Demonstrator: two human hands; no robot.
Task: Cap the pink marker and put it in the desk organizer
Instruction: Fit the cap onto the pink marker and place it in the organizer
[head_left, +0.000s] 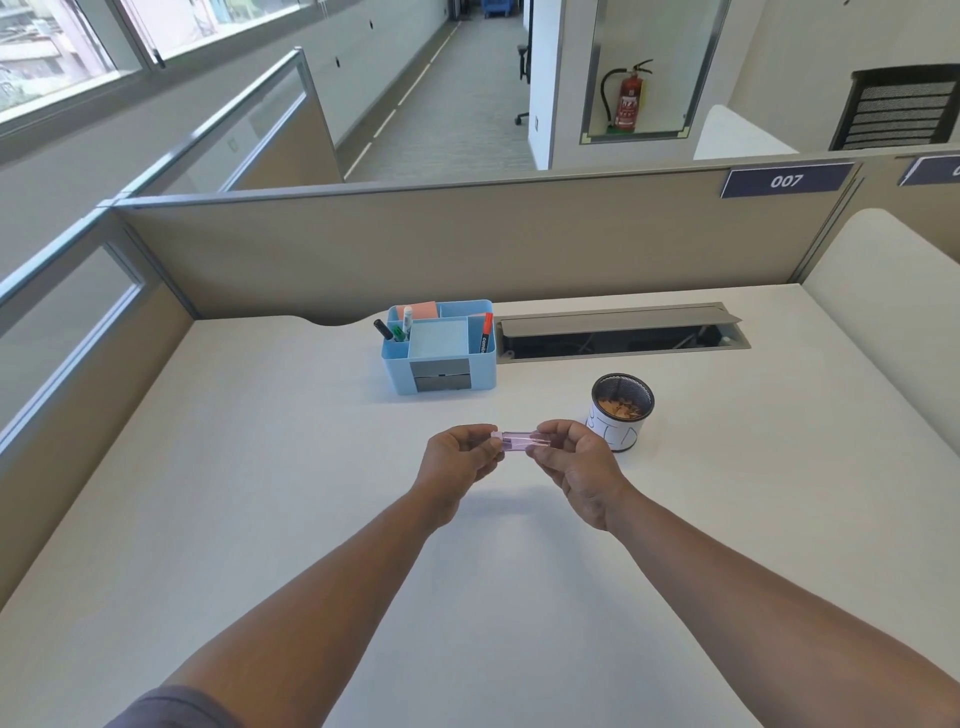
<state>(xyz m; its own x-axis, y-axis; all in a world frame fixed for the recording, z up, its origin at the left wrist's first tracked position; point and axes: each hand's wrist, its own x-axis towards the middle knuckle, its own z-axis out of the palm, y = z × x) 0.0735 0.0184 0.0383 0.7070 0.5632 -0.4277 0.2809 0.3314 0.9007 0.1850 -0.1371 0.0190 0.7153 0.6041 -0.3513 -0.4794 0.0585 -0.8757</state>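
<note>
Pinching pink marker (521, 440) between left hand (457, 464) and right hand (574, 469), desk organizer (439, 347) well apart, bare desk (260, 493) around.

Both ends of the pink marker (521, 439), hidden inside fingers (546, 433).

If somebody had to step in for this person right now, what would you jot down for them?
Left hand: fingers pinch one end of the pink marker.
Right hand: fingers pinch the other end; the marker is level, above the desk.
The blue organizer stands further back, with other pens in it. A mesh cup sits right of the hands.
Done: marker picked up; whether the cap is fully seated cannot be told.
Left: press the cap home, then drop the marker into the organizer.
</note>
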